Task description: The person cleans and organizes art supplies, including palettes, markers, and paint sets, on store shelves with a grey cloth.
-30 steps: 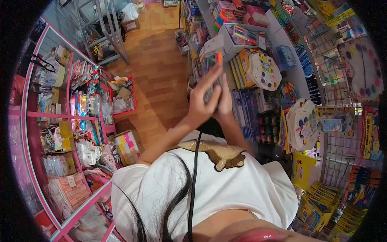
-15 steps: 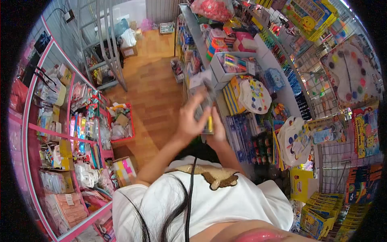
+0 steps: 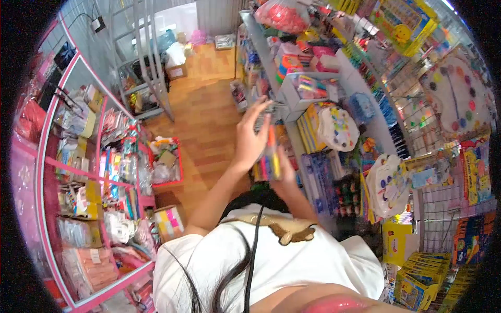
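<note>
In front of my chest, my left hand (image 3: 251, 136) is raised, its fingers curled round a dark grey, finely patterned item (image 3: 269, 112). Just right of it and lower, my right hand (image 3: 285, 166) grips a small pack of coloured sticks (image 3: 270, 159), with orange, yellow and dark stripes, that look like pens. The pack stands roughly upright between the two hands, its upper end close to my left palm. Motion smears my right fingers and the pack. Beyond the hands, a white box of colourful packets (image 3: 311, 88) sits on the shelf.
On the right, a shelf holds paint palettes (image 3: 338, 129) and stationery, beside a wire rack (image 3: 438, 224). A pink-framed display case (image 3: 44, 206) lines the left. A red crate (image 3: 168, 164) and cardboard box (image 3: 168, 221) stand on the wooden floor (image 3: 206, 115), with a metal ladder (image 3: 151, 68) behind.
My left hand has tilted more upright with the grey item, exposing the orange and yellow sticks in my right hand. The whole view has shifted slightly, putting the surroundings further right.
</note>
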Motion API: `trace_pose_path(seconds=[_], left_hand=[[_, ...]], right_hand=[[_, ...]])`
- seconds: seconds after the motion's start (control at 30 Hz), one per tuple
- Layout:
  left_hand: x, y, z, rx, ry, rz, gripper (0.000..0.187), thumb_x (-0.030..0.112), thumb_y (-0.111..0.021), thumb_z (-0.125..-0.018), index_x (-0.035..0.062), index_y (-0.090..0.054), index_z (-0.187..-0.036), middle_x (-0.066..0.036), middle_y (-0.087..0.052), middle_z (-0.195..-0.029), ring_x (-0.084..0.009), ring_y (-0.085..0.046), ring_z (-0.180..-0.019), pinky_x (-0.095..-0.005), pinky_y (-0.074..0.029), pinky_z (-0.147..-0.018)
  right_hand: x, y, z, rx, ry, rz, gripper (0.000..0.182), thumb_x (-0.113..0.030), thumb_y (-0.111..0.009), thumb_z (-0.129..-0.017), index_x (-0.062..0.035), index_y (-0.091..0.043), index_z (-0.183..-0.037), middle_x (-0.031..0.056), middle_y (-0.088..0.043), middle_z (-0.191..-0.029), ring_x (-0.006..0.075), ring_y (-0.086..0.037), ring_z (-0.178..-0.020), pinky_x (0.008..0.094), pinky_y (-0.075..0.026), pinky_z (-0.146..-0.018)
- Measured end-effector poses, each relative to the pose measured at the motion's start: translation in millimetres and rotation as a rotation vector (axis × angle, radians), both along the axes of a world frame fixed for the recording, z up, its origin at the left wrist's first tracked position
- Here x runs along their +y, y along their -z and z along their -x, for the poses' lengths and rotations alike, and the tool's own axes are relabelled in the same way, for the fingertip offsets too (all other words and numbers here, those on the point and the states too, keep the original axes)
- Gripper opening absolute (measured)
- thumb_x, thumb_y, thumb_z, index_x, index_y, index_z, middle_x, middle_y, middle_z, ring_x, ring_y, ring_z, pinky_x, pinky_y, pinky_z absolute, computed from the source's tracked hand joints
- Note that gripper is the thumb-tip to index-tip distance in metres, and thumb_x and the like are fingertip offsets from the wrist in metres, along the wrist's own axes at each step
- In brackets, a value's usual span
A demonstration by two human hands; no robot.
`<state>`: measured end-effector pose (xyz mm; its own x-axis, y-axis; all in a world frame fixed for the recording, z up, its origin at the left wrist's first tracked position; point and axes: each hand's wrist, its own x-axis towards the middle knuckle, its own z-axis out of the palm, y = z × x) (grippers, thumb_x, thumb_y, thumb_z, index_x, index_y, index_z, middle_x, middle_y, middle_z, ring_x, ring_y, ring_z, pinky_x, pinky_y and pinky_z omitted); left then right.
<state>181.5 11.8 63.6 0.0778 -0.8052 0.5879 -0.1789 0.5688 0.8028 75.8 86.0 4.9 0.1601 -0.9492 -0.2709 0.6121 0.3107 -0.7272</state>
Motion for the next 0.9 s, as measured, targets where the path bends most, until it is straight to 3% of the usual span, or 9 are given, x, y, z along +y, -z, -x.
trace_pose_path(seconds=[0.07, 0.13, 0.2, 0.33, 0.47, 0.67, 0.8, 0.83, 0.9], left_hand=[[14.6, 25.4, 7.1, -0.008, 0.098, -0.034, 0.027, 0.005, -0.052, -0.083, 0.0018, -0.058, -0.109, -0.013, -0.053, -0.122, -0.0271, -0.048, -0.116, -0.0365, -0.035, -0.097], [41.9, 32.8, 18.5, -0.014, 0.194, 0.020, 0.026, 0.006, -0.054, -0.083, 0.0029, -0.057, -0.108, -0.015, -0.051, -0.123, -0.0297, -0.046, -0.118, -0.0383, -0.033, -0.100], [54.0, 30.6, 23.6, -0.069, 0.195, 0.020, 0.026, 0.006, -0.055, -0.082, 0.0038, -0.058, -0.108, -0.013, -0.050, -0.124, -0.0296, -0.044, -0.120, -0.0392, -0.030, -0.102], [41.2, 10.2, 18.4, -0.119, 0.215, 0.070, 0.026, 0.006, -0.056, -0.081, 0.0056, -0.058, -0.107, -0.011, -0.050, -0.125, -0.0295, -0.043, -0.121, -0.0395, -0.029, -0.103], [-0.4, -5.3, 0.2, -0.247, -0.042, 0.157, 0.023, 0.010, -0.057, -0.082, 0.0033, -0.059, -0.104, -0.015, -0.059, -0.110, -0.0288, -0.053, -0.109, -0.0365, -0.039, -0.094], [-4.7, -3.1, -30.9, -0.012, 0.513, -0.419, 0.031, 0.022, -0.067, -0.078, -0.0024, -0.059, -0.097, -0.006, -0.064, -0.087, -0.0082, -0.059, -0.079, -0.0253, -0.046, -0.071], [2.5, -0.2, -47.3, 0.055, 0.736, -0.365, 0.038, 0.026, -0.071, -0.075, -0.0023, -0.059, -0.098, -0.001, -0.061, -0.087, -0.0069, -0.052, -0.076, -0.0249, -0.044, -0.072], [-3.6, 6.8, -46.7, -0.056, 0.703, -0.356, 0.042, 0.031, -0.070, -0.075, -0.0033, -0.059, -0.098, -0.005, -0.063, -0.084, -0.0104, -0.056, -0.074, -0.0269, -0.045, -0.071], [-1.2, 5.2, -47.9, -0.223, 0.627, -0.355, 0.045, 0.034, -0.070, -0.074, -0.0040, -0.060, -0.096, -0.010, -0.064, -0.080, -0.0152, -0.059, -0.071, -0.0288, -0.047, -0.069]], right_hand=[[-8.8, -5.3, 4.3, -0.121, 0.177, 0.040, 0.038, -0.044, -0.039, -0.092, -0.0126, -0.052, -0.110, -0.0010, -0.057, -0.089, 0.0114, -0.055, -0.081, 0.0274, -0.045, -0.068], [-9.1, -31.1, 10.8, -0.107, 0.217, 0.068, 0.045, -0.043, -0.035, -0.093, -0.0112, -0.045, -0.123, 0.0046, -0.054, -0.111, 0.0174, -0.053, -0.102, 0.0345, -0.043, -0.088], [-8.2, -25.9, 14.7, -0.167, 0.211, 0.105, 0.048, -0.040, -0.032, -0.094, -0.0095, -0.037, -0.130, 0.0086, -0.048, -0.123, 0.0221, -0.048, -0.112, 0.0396, -0.038, -0.095], [-3.6, -24.4, 9.7, 0.033, 0.109, 0.023, 0.049, -0.039, -0.032, -0.094, -0.0095, -0.032, -0.133, 0.0107, -0.046, -0.122, 0.0238, -0.046, -0.113, 0.0386, -0.039, -0.094], [0.1, -18.5, 2.7, 0.134, -0.160, -0.038, 0.049, -0.048, -0.034, -0.092, -0.0096, -0.046, -0.120, 0.0096, -0.057, -0.106, 0.0219, -0.056, -0.099, 0.0373, -0.045, -0.084], [-1.4, -14.3, 21.8, 0.091, -0.259, -0.032, 0.049, -0.046, -0.036, -0.092, -0.0066, -0.046, -0.120, 0.0091, -0.059, -0.100, 0.0181, -0.060, -0.084, 0.0331, -0.050, -0.071], [0.7, -7.1, 33.5, -0.121, -0.336, -0.034, 0.047, -0.042, -0.036, -0.093, -0.0054, -0.044, -0.121, 0.0093, -0.060, -0.097, 0.0203, -0.061, -0.080, 0.0329, -0.051, -0.067], [-2.7, 3.2, 38.0, -0.120, -0.413, 0.003, 0.065, -0.054, -0.031, -0.089, -0.0019, -0.036, -0.128, 0.0314, -0.050, -0.112, 0.0344, -0.059, -0.086, 0.0444, -0.049, -0.068], [-4.1, 11.0, 39.5, -0.137, -0.402, -0.087, 0.065, -0.053, -0.030, -0.089, -0.0023, -0.036, -0.129, 0.0319, -0.050, -0.112, 0.0352, -0.059, -0.085, 0.0450, -0.048, -0.066]])
